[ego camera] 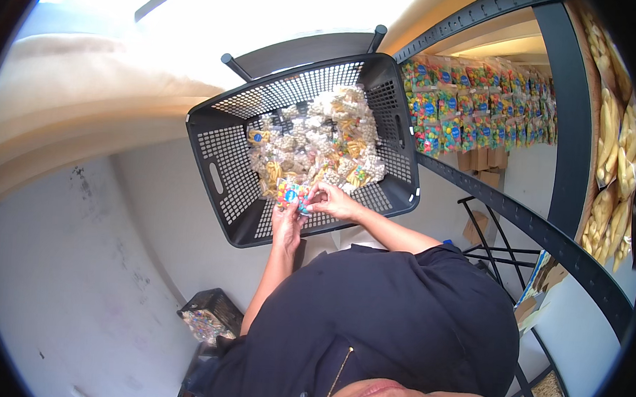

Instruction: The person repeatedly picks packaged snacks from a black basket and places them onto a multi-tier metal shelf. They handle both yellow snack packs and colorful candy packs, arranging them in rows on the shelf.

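My left hand (288,226) grips a small clear bag of colourful snack pieces (290,194) with a round blue label. The thumb lies over the front of the bag. At the bag's right edge, the fingers of my right hand (331,200) are pinched together against it; whether they grip the film is too small to tell. Both hands are over the near side of a black perforated plastic crate (231,215). Inside the crate is a heap of small clear bags (315,139), many with whitish pieces, others with yellow sticks or coloured pieces.
To the right, a black metal shelf frame (511,208) holds rows of colourful snack bags (479,107). Larger bags of long pale-yellow snacks (611,154) stand at the far right. A smaller black crate (218,306) with bags sits at lower left. Cardboard boxes (482,158) show beyond the shelf.
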`<act>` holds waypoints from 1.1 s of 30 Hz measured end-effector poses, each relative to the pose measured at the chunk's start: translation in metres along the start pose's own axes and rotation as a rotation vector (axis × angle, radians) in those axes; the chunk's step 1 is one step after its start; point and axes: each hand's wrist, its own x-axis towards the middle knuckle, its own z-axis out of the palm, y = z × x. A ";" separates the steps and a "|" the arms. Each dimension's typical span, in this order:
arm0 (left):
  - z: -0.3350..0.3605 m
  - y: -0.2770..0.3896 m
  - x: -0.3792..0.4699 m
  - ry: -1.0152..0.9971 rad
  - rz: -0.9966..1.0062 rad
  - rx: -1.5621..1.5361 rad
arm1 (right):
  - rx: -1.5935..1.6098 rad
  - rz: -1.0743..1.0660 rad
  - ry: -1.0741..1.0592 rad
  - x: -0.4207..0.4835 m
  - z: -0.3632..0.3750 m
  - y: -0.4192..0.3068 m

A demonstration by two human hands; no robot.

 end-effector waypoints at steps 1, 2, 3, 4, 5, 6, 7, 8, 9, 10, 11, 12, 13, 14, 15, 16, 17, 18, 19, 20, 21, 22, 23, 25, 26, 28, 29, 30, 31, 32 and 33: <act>-0.001 0.002 0.001 0.027 0.028 0.019 | -0.004 0.012 -0.054 0.005 -0.008 0.001; -0.003 0.007 0.002 0.045 0.055 0.030 | -0.103 0.018 -0.042 0.008 -0.023 0.005; -0.005 0.011 0.001 0.065 0.085 0.039 | -0.179 0.003 -0.054 0.013 -0.041 0.009; -0.007 0.014 0.001 0.092 0.077 -0.014 | -0.439 -0.032 0.056 0.019 -0.056 0.017; -0.010 0.017 -0.001 0.100 0.088 -0.004 | -0.629 0.057 0.110 0.025 -0.076 0.025; -0.012 0.019 -0.003 0.102 0.099 -0.001 | -0.984 0.095 0.179 0.030 -0.094 0.034; -0.014 0.020 -0.003 0.066 0.136 -0.012 | -1.184 0.134 0.264 0.030 -0.109 0.044; -0.016 0.020 -0.004 0.063 0.140 -0.016 | -1.430 0.204 0.349 0.040 -0.117 0.054; -0.018 0.019 -0.006 0.093 0.089 -0.001 | -1.518 0.225 0.259 0.042 -0.129 0.059; -0.021 0.018 -0.006 0.083 0.064 0.000 | -1.598 0.317 0.157 0.043 -0.138 0.063; -0.023 0.018 -0.006 0.086 0.031 -0.002 | -1.694 0.439 0.031 0.047 -0.144 0.065; -0.023 0.013 -0.008 0.120 0.032 -0.008 | -1.718 0.399 0.039 0.048 -0.145 0.066; -0.024 0.011 -0.008 0.113 0.024 0.011 | -1.639 0.454 0.073 0.055 -0.145 0.063; -0.024 0.008 -0.010 0.106 0.015 0.030 | -1.559 0.510 0.105 0.065 -0.146 0.059; -0.024 0.006 -0.011 0.108 -0.003 0.046 | -1.476 0.566 0.135 0.074 -0.146 0.055; -0.023 0.002 -0.013 0.065 0.031 0.038 | -1.392 0.580 0.194 0.081 -0.147 0.051; -0.022 0.001 -0.013 0.086 0.003 0.062 | -1.466 0.427 0.214 0.083 -0.148 0.049; -0.021 0.000 -0.015 0.089 -0.015 0.073 | -1.525 0.261 0.250 0.085 -0.150 0.049; -0.020 -0.002 -0.016 0.086 -0.029 0.075 | -1.568 0.065 0.294 0.088 -0.152 0.051; -0.019 -0.003 -0.018 0.100 -0.024 0.079 | -1.588 0.054 0.277 0.095 -0.155 0.053; -0.017 -0.004 -0.019 0.108 -0.027 0.088 | -1.602 0.015 0.268 0.105 -0.158 0.056; -0.016 -0.005 -0.019 0.112 -0.029 0.089 | -1.624 0.018 0.246 0.114 -0.162 0.061; -0.016 -0.006 -0.020 0.106 -0.022 0.081 | -1.661 -0.032 0.284 0.119 -0.165 0.067; -0.015 -0.007 -0.022 0.156 -0.032 0.105 | -1.763 -0.012 0.314 0.129 -0.170 0.078; -0.014 -0.008 -0.022 0.170 -0.032 0.109 | -1.858 0.025 0.338 0.134 -0.172 0.082; -0.015 -0.008 -0.023 0.165 -0.017 0.095 | -2.038 0.226 0.301 0.143 -0.172 0.088; -0.015 -0.009 -0.023 0.162 -0.020 0.101 | -2.043 0.239 0.321 0.146 -0.173 0.088; -0.015 -0.009 -0.023 0.153 -0.017 0.098 | -2.026 0.300 0.303 0.148 -0.174 0.088; -0.015 -0.009 -0.023 0.143 -0.015 0.096 | -2.009 0.374 0.284 0.148 -0.174 0.087; -0.015 -0.009 -0.022 0.145 -0.016 0.088 | -1.987 0.362 0.282 0.148 -0.174 0.085; -0.014 -0.009 -0.021 0.144 -0.016 0.079 | -1.967 0.363 0.279 0.146 -0.174 0.083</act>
